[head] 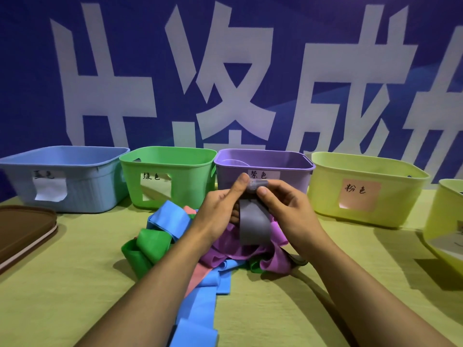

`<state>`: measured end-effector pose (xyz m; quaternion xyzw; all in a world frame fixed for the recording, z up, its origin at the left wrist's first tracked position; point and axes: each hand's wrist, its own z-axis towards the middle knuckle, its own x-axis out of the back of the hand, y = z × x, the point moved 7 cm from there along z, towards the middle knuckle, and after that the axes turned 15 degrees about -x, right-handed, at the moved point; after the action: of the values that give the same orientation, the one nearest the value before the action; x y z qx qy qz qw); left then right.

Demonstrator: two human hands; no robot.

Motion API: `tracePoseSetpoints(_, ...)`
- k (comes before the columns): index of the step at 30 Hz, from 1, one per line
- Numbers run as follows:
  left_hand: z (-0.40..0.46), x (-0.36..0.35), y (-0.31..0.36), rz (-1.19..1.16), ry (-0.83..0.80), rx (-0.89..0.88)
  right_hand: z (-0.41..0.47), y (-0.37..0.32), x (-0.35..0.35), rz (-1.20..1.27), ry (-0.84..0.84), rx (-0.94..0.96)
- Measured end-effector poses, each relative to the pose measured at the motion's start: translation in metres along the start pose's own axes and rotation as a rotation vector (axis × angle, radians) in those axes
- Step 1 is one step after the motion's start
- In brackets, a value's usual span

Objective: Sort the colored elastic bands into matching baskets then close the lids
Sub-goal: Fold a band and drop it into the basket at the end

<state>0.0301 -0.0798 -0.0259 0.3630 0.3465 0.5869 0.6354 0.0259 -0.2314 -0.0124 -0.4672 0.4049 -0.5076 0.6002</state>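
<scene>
Right in front of the purple basket [264, 169], the two hands meet and both pinch the top of one grey band [253, 221]. The left hand [223, 209] has its thumb pressed on the band's top fold. The right hand [280, 206] pinches the same fold with its thumb and fingers curled round it. The rest of the grey band hangs down loose below the hands.

Under the hands, nearer than the purple basket, lies the pile of bands [200, 249] on the yellow-green table [75, 296]. It has blue, green, pink and purple ones, all mixed up and lying on each other.

Left of the purple basket stands the green basket [167, 176], and further left the blue basket [62, 176]. Right of the purple basket stands a yellow-green basket [365, 189] with a pink label. One more basket [448, 221] peeks in at the far right edge; its label is too small to read. A brown lid [25, 229] lies far to the left, near the blue basket.

I think the step now is to put the grey band in its basket. To do it well, lift the band high so its tail comes free of the pile. Check the labels first, since no basket looks grey. Then hold it over the right basket and let go with both hands, so it all drops inside.
</scene>
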Motion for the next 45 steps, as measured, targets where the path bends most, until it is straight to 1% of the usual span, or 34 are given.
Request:
tracePoseSetpoints(3,-0.001,0.003,0.003,0.055,0.042,-0.009,-0.001,-0.001,-0.001,-0.015,-0.027,0.016)
tracePoseSetpoints(6,-0.001,0.005,0.008,0.122,0.069,-0.067,-0.002,-0.001,-0.002,-0.03,-0.031,0.012)
tracePoseSetpoints(8,-0.001,0.003,0.01,0.073,0.056,-0.076,-0.003,0.0,-0.002,-0.022,-0.042,-0.016)
tracePoseSetpoints(11,-0.001,0.003,0.013,0.063,0.038,-0.112,-0.004,0.002,-0.002,0.007,-0.046,-0.081)
tracePoseSetpoints(14,0.001,0.002,0.008,0.058,0.019,-0.129,-0.004,0.004,0.001,0.022,0.037,-0.194)
tracePoseSetpoints(17,0.001,-0.003,0.008,0.059,-0.029,-0.142,-0.004,0.005,0.006,-0.015,0.122,-0.241)
tracePoseSetpoints(22,0.0,-0.009,0.006,0.044,-0.107,-0.148,-0.005,0.003,0.009,-0.049,0.16,-0.224)
tracePoseSetpoints(25,0.001,-0.009,0.006,0.049,-0.106,-0.151,-0.004,0.003,0.01,-0.068,0.18,-0.195)
tracePoseSetpoints(28,0.0,-0.008,0.004,0.033,-0.096,-0.116,-0.004,0.002,0.012,-0.092,0.201,-0.18)
tracePoseSetpoints(32,0.0,-0.011,-0.001,0.058,-0.134,-0.084,-0.006,-0.002,0.013,-0.085,0.219,-0.149)
tracePoseSetpoints(36,0.002,-0.008,-0.005,0.088,-0.13,-0.09,-0.006,-0.002,0.013,-0.091,0.221,-0.131)
tracePoseSetpoints(40,0.002,-0.006,-0.003,0.056,-0.111,-0.106,-0.002,0.002,0.014,-0.071,0.219,-0.126)
tracePoseSetpoints(45,0.001,-0.005,-0.001,-0.007,-0.09,-0.095,0.001,0.006,0.009,-0.027,0.142,-0.116)
